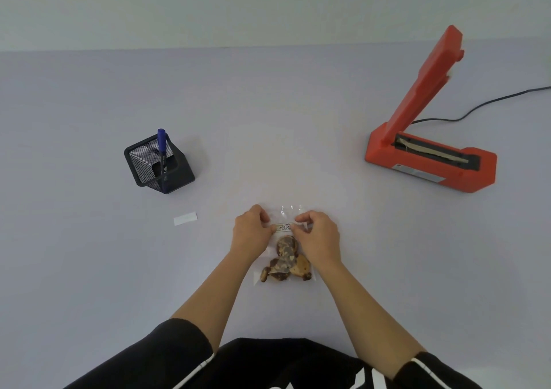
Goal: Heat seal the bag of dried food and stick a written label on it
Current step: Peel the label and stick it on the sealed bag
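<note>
- A clear bag [286, 257] of dried food [286, 262] lies flat on the pale worktop [89, 269], close to the person's body and near the middle of the view.
- Both hands meet at the bag's upper part, where a small written label [283, 227] sits across the plastic above the food.
- The left hand [252, 230] is at the label's left end, its grip closed with the fingertips against that end and the bag.
- The right hand [319, 235] is at the label's right end, its grip likewise pinched; whether it holds the label or only presses it flat cannot be told.
- A white paper strip [185, 218] lies alone on the worktop, to the left of the hands and apart from the bag.
- Farther left, a black mesh pen holder [159, 165] stands upright with a blue marker [162, 150] inside it.
- At the right, well apart from the bag, an orange heat sealer [432, 162] rests with its arm raised; a dark cable [483, 104] runs off behind it.
- Dark sleeves [167, 356] are pushed up both forearms.
</note>
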Demonstrator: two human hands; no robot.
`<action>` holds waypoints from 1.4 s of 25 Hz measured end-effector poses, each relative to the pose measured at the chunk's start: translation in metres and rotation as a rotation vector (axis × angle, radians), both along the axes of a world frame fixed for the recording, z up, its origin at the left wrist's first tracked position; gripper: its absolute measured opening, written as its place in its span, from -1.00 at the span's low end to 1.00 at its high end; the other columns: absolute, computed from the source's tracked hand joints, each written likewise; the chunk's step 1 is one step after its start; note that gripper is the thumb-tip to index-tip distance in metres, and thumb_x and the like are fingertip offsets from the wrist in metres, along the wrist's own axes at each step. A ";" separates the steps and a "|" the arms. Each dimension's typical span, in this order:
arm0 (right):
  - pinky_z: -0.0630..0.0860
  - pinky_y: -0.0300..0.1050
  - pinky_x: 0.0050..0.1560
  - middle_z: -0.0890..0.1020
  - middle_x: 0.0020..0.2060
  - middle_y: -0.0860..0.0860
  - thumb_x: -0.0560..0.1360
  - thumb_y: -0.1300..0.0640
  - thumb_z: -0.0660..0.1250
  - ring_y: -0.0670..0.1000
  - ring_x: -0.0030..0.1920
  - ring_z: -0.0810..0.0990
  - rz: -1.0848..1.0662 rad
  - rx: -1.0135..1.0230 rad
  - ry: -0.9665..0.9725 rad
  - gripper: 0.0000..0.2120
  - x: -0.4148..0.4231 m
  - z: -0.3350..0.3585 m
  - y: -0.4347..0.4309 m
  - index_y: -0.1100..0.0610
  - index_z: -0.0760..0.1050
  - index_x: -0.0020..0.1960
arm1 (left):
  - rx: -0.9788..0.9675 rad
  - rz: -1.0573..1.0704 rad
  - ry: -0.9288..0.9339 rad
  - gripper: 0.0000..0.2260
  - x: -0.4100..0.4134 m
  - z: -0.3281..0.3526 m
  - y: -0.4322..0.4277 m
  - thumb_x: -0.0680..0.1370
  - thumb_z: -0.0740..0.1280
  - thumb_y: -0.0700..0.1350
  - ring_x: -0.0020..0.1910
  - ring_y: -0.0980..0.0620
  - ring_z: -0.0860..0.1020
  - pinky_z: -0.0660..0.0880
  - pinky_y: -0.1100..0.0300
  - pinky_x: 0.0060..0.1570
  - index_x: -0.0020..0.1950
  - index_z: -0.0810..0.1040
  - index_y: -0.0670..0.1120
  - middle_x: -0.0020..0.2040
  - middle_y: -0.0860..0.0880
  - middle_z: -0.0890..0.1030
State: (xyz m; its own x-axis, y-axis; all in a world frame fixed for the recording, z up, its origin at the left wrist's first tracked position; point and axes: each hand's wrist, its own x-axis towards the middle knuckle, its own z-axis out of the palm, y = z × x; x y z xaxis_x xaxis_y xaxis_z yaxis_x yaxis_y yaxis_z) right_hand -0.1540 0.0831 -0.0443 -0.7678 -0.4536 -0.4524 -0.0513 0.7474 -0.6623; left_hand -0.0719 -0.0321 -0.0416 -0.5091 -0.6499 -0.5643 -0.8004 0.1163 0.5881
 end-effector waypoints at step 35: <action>0.39 -0.18 -0.17 0.52 0.01 -0.10 0.45 -0.05 0.35 -0.10 -0.12 0.46 0.081 0.130 0.063 -0.81 0.001 0.005 -0.005 -0.01 0.50 0.02 | 0.002 0.002 0.027 -0.84 0.008 0.002 -0.006 0.41 0.38 -0.19 -0.26 -0.02 0.43 0.40 0.20 -0.28 -0.15 0.39 -0.13 -0.27 -0.01 0.46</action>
State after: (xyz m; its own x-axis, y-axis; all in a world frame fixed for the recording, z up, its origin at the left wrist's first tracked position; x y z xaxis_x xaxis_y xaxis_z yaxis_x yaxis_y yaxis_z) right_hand -0.1526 0.0779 -0.0391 -0.7597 -0.4559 -0.4636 -0.1528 0.8182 -0.5543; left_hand -0.0641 -0.0377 -0.0396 -0.5223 -0.6501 -0.5519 -0.7848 0.1131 0.6094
